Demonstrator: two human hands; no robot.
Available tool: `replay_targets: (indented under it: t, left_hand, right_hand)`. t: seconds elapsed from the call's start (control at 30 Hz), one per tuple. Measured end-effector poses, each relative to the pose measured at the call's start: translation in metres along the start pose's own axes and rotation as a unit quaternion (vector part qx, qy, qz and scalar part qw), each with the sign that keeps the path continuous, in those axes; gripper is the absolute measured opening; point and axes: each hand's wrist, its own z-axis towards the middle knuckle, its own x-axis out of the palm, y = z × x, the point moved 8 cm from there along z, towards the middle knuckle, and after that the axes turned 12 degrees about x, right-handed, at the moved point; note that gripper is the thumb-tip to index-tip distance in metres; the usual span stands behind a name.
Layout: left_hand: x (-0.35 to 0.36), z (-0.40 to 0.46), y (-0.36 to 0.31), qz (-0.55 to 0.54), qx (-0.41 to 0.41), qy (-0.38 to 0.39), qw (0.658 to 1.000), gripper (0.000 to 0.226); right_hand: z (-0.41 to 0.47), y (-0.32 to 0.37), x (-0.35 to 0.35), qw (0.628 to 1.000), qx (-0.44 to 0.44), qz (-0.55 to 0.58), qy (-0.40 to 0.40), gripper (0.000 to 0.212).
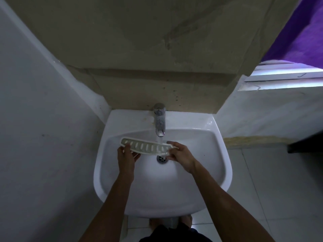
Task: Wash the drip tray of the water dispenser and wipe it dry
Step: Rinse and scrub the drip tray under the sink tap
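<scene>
A long white drip tray (146,146) with several oval slots is held level over the white sink (216,154). My left hand (126,158) grips its left end, thumb on top. My right hand (180,155) grips its right end. Water runs from the chrome tap (160,122) onto the tray's right part, just beside my right fingers. The drain (162,158) lies below the tray.
A white wall stands close on the left, a tiled wall rises behind the sink. A purple cloth (304,32) hangs at the upper right above a window ledge. A dark furniture edge (305,145) juts in at the right over the tiled floor.
</scene>
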Motion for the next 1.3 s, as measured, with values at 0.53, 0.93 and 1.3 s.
replay_targets:
  t: [0.53,0.93,1.3]
  left_hand:
    - [0.007,-0.017,0.003,-0.027,-0.027,-0.039,0.998,0.027]
    - [-0.020,-0.021,-0.001,0.028,-0.010,-0.105,0.994,0.034]
    - [0.001,-0.033,-0.038,0.494,0.211,0.039,0.842,0.031]
  right_hand:
    - [0.002,0.005,-0.019,0.995,-0.028,0.086,-0.036,0.030]
    - [-0.002,0.008,0.007,0.998,-0.027,0.052,0.001,0.033]
    - [0.009,0.017,-0.017,0.987,-0.063,-0.022,-0.144,0.026]
